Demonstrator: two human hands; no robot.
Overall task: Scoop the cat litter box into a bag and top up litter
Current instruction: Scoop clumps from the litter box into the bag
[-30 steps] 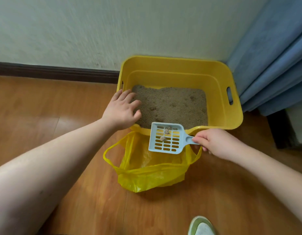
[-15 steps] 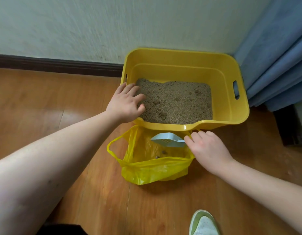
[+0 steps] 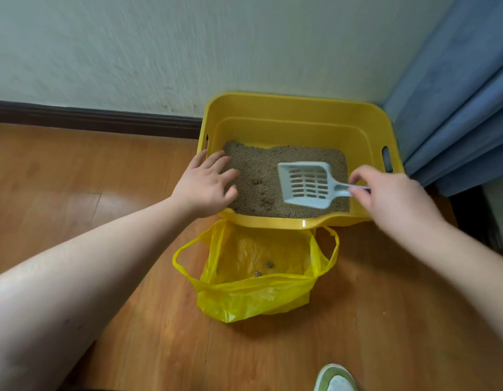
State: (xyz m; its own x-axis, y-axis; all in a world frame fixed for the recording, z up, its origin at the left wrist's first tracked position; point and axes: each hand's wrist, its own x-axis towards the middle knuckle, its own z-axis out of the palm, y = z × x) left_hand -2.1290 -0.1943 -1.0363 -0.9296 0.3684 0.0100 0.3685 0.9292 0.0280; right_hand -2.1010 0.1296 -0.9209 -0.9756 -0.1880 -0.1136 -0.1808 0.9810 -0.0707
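Observation:
A yellow litter box stands against the wall, holding grey-brown litter with a few clumps. My left hand rests on the box's near-left corner, fingers spread over the rim. My right hand pinches the handle of a pale blue slotted scoop, which hovers empty over the litter's right side. In front of the box an open yellow plastic bag sits on the floor with two small clumps inside.
Wooden floor stretches to the left, with a dark baseboard along the white wall. Blue curtains hang close to the box's right side. A green-white shoe shows at the bottom edge.
The scoop tipped its clumps into the bag, then my right hand lifted it back over the litter. My left hand stayed on the box corner.

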